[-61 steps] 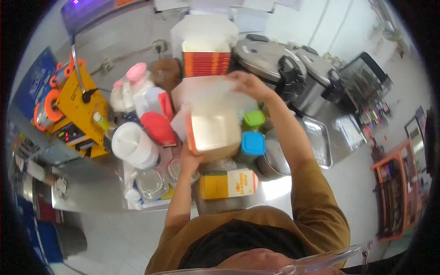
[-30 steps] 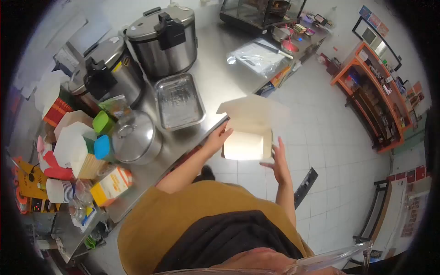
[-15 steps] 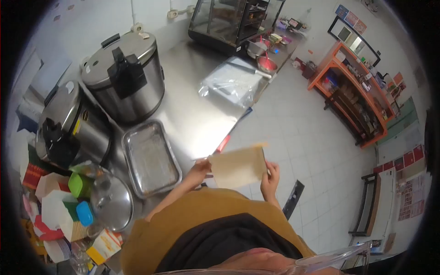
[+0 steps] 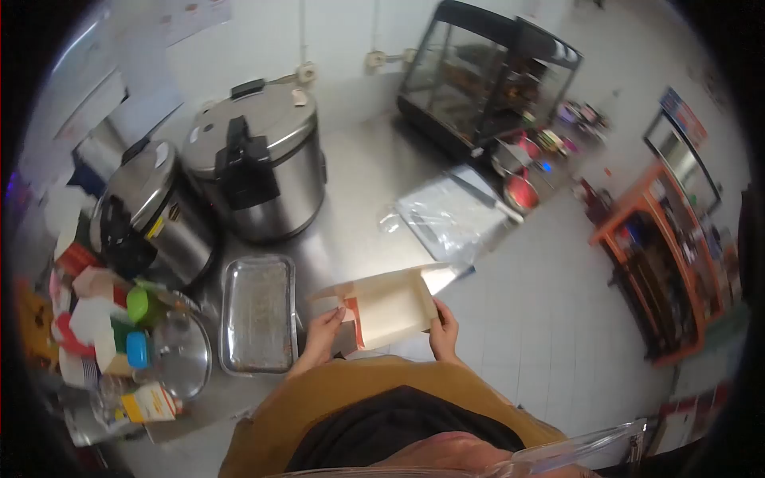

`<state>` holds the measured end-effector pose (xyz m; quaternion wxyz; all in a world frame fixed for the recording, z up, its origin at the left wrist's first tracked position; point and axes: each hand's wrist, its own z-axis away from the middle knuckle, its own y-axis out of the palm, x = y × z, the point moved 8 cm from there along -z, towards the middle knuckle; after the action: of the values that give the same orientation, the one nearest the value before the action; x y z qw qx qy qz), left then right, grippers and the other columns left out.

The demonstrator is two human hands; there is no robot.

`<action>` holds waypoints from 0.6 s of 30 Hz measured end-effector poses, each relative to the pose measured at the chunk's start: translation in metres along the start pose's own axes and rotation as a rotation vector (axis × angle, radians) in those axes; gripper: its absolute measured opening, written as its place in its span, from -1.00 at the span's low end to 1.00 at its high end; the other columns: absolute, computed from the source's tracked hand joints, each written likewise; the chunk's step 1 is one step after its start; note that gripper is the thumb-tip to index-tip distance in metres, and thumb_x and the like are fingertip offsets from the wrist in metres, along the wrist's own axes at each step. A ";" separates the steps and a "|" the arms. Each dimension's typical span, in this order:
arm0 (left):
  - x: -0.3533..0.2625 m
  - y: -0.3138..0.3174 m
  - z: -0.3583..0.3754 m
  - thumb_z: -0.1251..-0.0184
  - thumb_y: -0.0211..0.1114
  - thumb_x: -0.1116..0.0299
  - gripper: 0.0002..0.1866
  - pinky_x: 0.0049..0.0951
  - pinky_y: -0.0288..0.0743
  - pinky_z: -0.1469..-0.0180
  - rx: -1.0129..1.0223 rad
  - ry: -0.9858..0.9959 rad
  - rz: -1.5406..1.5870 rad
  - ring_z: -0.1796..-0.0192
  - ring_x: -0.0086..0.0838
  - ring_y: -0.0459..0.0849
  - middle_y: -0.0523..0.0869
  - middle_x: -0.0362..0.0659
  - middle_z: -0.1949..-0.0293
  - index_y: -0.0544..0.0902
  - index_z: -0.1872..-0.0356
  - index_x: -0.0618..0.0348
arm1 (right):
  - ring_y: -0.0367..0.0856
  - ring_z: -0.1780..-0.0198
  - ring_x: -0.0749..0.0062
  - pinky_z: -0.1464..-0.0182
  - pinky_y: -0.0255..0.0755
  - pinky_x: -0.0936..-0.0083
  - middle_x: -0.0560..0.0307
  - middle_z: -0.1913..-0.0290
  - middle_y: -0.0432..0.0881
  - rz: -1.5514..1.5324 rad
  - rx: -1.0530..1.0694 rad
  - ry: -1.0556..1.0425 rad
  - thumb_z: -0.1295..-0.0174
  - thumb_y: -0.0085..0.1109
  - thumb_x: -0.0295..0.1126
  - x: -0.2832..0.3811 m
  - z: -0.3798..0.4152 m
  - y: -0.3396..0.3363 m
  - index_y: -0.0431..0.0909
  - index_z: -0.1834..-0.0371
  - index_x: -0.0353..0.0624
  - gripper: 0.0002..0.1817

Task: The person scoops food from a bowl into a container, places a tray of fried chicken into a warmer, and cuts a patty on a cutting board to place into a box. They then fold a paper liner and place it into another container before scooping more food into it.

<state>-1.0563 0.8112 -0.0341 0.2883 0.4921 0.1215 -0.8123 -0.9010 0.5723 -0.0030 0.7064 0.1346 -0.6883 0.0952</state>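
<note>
Between my two hands is a cream-coloured paper food box (image 4: 392, 309) with its top open and an orange-red patch near its left end. My left hand (image 4: 325, 331) grips the left end, thumb on the inside edge. Around the right end, the fingers of my right hand (image 4: 443, 328) are closed on the wall. The box is held in front of my body at the near edge of the steel counter (image 4: 351, 231). Left of it on the counter lies a shallow metal tray (image 4: 259, 315).
Two large steel rice cookers (image 4: 255, 163) stand at the back left. A glass display case (image 4: 486, 76) is at the back, with a plastic-wrapped white board (image 4: 450, 211) before it. Cups and boxes crowd the left around a round metal lid (image 4: 182, 354). An orange shelf (image 4: 657, 263) stands right.
The box has gone from a flat-looking panel to an open, hollow shape, and it has come over the counter edge. My view has turned left.
</note>
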 end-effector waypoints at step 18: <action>0.012 0.011 -0.021 -0.15 0.19 -0.21 -0.29 -0.33 0.31 -0.09 -0.358 0.091 0.353 -0.15 -0.33 0.42 0.51 -0.06 -0.06 0.41 -0.11 0.21 | 0.43 -0.10 0.20 0.26 0.59 0.42 0.05 -0.29 0.24 -0.008 0.572 0.168 -0.17 -0.08 -0.34 -0.017 -0.099 0.076 0.19 -0.34 -0.10 -0.41</action>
<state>-1.0391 0.8081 -0.0539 0.5024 0.4830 0.1886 -0.6919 -0.8319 0.6768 -0.0172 0.6947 0.3227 -0.5720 0.2933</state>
